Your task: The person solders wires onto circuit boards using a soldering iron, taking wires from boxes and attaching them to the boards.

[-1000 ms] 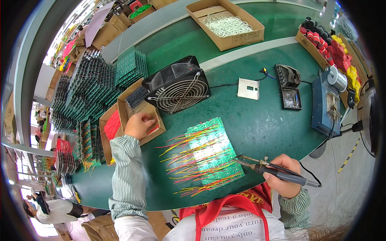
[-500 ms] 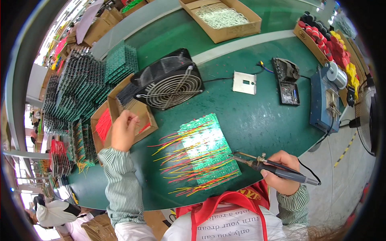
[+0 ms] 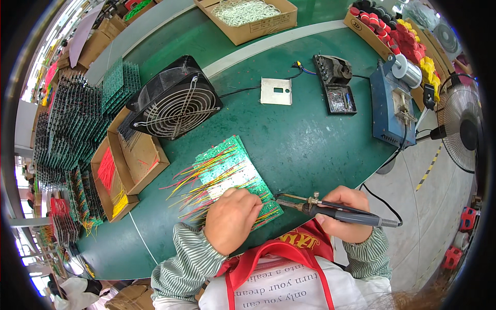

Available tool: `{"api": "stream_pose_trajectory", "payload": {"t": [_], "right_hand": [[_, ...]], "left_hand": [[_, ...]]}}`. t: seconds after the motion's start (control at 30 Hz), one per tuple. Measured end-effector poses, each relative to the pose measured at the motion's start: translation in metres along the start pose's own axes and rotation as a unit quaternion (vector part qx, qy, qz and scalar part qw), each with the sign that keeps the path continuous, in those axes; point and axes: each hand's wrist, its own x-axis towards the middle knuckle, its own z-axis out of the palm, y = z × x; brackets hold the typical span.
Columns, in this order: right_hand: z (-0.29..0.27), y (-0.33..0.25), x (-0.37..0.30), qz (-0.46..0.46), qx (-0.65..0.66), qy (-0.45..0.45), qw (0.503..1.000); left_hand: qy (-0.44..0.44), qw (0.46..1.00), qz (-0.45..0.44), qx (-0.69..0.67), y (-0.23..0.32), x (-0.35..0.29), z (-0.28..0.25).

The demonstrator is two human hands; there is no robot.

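Note:
A green circuit board panel (image 3: 245, 173) lies on the green table in front of me, with several red and yellow wires (image 3: 204, 170) sticking out past its left side. My left hand (image 3: 233, 219) is over the lower part of the board, thumb and fingers pinched near its right edge. What the pinch holds is hidden by the fingers. In my right hand (image 3: 345, 233) is a grey-handled soldering iron (image 3: 354, 216) with a thin metal feed tube along its top. Its tip meets the board's right edge, close to the left fingertips.
Cardboard boxes of red wires (image 3: 107, 169) and yellow wires (image 3: 120, 202) stand at the left, beside a black fan (image 3: 178, 101) and stacked circuit boards (image 3: 72, 121). A blue machine with a solder spool (image 3: 405, 71) stands at right. A metal plate (image 3: 276, 92) lies farther back.
My left hand has moved from the wire boxes rightward to the board. The soldering iron's tip remains by the board's right edge. The whole view has shifted, moving the table's things leftward.

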Motion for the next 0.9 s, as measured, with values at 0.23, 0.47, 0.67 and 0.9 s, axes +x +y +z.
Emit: {"api": "stream_pose_trajectory", "payload": {"t": [0.23, 0.47, 0.67, 0.9], "right_hand": [[0.002, 0.007, -0.001, 0.002, 0.012, -0.003, 1.000], [0.004, 0.010, 0.001, -0.003, 0.018, -0.009, 1.000], [0.003, 0.008, 0.001, 0.002, 0.025, -0.006, 1.000], [0.002, 0.006, 0.002, 0.027, 0.041, 0.036, 0.998]], "left_hand": [[-0.012, 1.000, -0.020, -0.008, -0.003, 0.002, 0.005], [-0.041, 0.999, -0.030, -0.015, -0.002, 0.002, 0.003], [-0.018, 0.999, -0.020, -0.018, -0.007, 0.003, 0.008], [-0.023, 0.999, -0.023, -0.013, -0.005, 0.003, -0.002]]}}
